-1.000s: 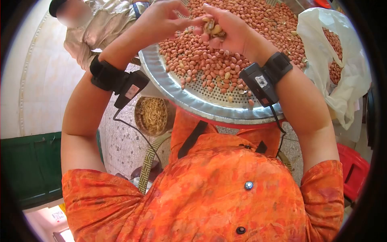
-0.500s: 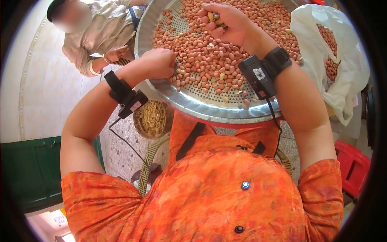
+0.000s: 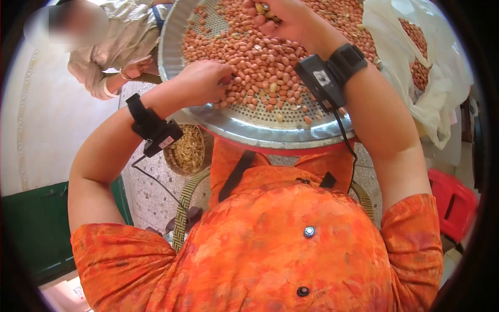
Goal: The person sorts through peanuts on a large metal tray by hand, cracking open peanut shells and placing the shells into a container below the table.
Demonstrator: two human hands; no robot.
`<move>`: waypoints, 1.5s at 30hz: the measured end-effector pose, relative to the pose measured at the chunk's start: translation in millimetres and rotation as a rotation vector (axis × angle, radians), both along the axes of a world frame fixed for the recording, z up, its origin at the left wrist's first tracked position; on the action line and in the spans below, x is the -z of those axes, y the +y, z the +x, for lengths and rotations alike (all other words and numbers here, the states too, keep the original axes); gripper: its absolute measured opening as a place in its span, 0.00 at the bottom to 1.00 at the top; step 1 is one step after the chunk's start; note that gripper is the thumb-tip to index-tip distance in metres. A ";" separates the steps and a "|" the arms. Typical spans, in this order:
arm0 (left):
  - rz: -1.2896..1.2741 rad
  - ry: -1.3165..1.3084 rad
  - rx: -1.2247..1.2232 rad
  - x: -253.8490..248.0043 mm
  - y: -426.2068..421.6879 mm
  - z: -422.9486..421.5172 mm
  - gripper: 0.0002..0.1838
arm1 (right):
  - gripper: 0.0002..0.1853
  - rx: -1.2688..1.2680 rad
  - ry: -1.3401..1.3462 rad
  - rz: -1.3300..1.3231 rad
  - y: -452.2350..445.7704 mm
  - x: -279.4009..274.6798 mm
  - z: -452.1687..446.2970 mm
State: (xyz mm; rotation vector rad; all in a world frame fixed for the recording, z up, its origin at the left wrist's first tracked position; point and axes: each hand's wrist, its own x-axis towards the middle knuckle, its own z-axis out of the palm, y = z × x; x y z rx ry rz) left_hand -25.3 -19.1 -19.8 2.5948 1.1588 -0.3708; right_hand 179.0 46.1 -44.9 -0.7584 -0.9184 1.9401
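Note:
Many reddish-brown peanuts [image 3: 267, 67] are spread over a round metal tray [image 3: 244, 130] with a perforated bottom. My left hand [image 3: 208, 82] is at the tray's left side, its fingers curled down at the edge of the peanut pile; what is between the fingertips is hidden. Higher up, my right hand [image 3: 278, 20] is curled, palm up, around several yellowish and dark bits [image 3: 266, 11] over the far part of the pile.
A bowl of pale shells [image 3: 188, 151] stands on the floor below the tray's left edge. On the right are a white plastic bag [image 3: 436, 99] with peanuts and a red stool [image 3: 452, 203]. Another person [image 3: 127, 36] sits at upper left.
My left hand has come away from beside my right hand, down and left to the pile's edge, and its fingers have curled. My right hand still holds the bits, slightly higher in view.

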 end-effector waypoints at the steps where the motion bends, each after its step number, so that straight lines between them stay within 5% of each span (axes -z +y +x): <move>1: -0.018 0.030 0.005 -0.4 0.4 3.2 0.09 | 0.10 -0.026 0.045 -0.026 -4.1 -8.5 2.0; 5: 0.027 0.137 0.054 -15.1 -0.8 16.7 0.13 | 0.11 0.031 0.135 -0.041 5.0 -11.5 12.7; 9: -0.117 -0.151 0.059 -24.3 -18.3 56.5 0.07 | 0.10 0.067 0.281 0.003 15.4 -11.7 29.8; 12: -0.181 -0.399 0.416 -6.6 -25.6 81.4 0.05 | 0.10 0.117 0.268 0.007 17.4 -9.3 36.6; 17: -0.087 0.053 0.477 1.2 -38.1 107.5 0.07 | 0.09 0.142 0.291 -0.003 21.7 -6.3 43.0; 21: 0.064 0.049 0.487 -1.0 -38.6 108.0 0.07 | 0.09 0.122 0.290 0.010 24.0 -4.6 40.6; 23: -0.032 0.031 0.185 -26.2 -21.9 110.2 0.05 | 0.09 0.131 0.276 0.016 23.6 -4.2 38.7; 27: 0.395 -0.359 0.203 -78.4 19.6 94.2 0.03 | 0.13 0.113 0.126 -0.067 8.3 -4.6 25.3; 31: 0.429 -0.430 0.118 -92.5 31.3 91.9 0.08 | 0.17 -0.021 0.267 -0.094 -8.3 -19.3 17.9; 33: 0.461 -0.411 0.005 -87.9 29.9 90.3 0.07 | 0.16 0.110 0.228 -0.187 -7.2 -25.7 17.9; 36: 0.296 -0.413 0.179 -56.3 28.0 71.5 0.03 | 0.15 -0.160 0.528 -0.046 22.3 -10.3 40.3; 39: -0.226 -0.142 0.361 -35.8 -9.0 77.7 0.04 | 0.15 -0.180 0.684 -0.164 30.6 -5.6 53.9; 45: -0.177 0.103 0.710 -2.0 -31.9 86.9 0.05 | 0.15 -0.051 0.710 -0.149 35.1 -7.3 72.7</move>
